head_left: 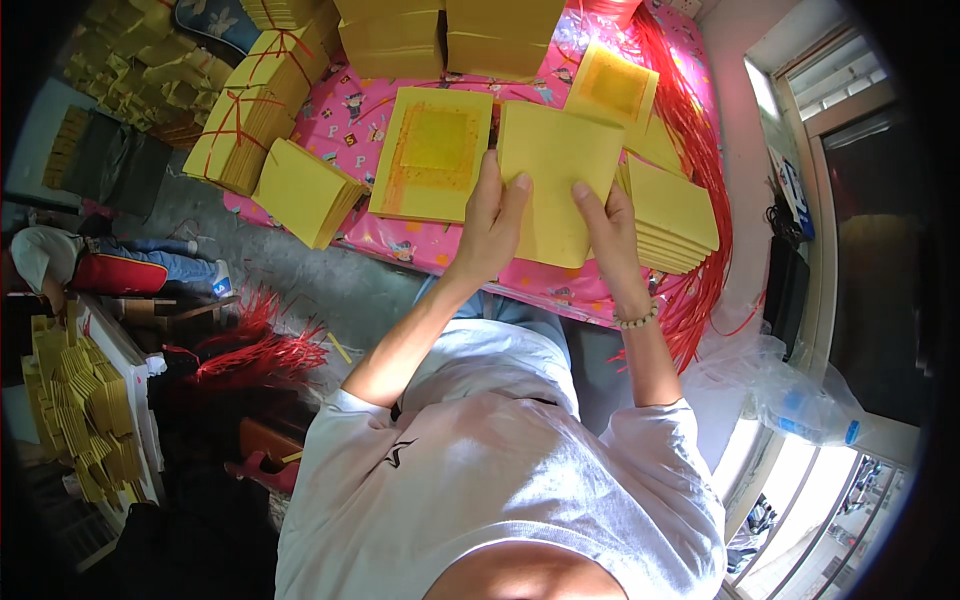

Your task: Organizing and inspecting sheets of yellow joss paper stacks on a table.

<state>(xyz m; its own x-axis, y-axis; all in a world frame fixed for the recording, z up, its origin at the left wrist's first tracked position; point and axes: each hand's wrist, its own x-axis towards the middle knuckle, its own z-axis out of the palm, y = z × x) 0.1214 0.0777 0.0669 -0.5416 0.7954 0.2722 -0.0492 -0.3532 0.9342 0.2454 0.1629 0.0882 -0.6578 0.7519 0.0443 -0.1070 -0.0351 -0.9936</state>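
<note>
Both my hands grip a stack of yellow paper sheets [556,150] by its two sides, over the near part of the pink table. My left hand [492,215] has its thumb on the top face, with the fingers behind the left edge. On the right edge my right hand [612,235] holds it the same way; a bead bracelet is on that wrist. Just left of the held stack lies a yellow stack with an orange-printed top [437,150]. Beside my right hand, a fanned yellow paper stack [672,215] rests on the table.
Red plastic strands [700,150] hang down the table's right side. Tall yellow paper blocks [392,40] stand at the back, red-tied bundles [236,140] at the left. Another printed stack [612,88] lies far right. At the left a person [60,262] sits near a second table with folded yellow paper.
</note>
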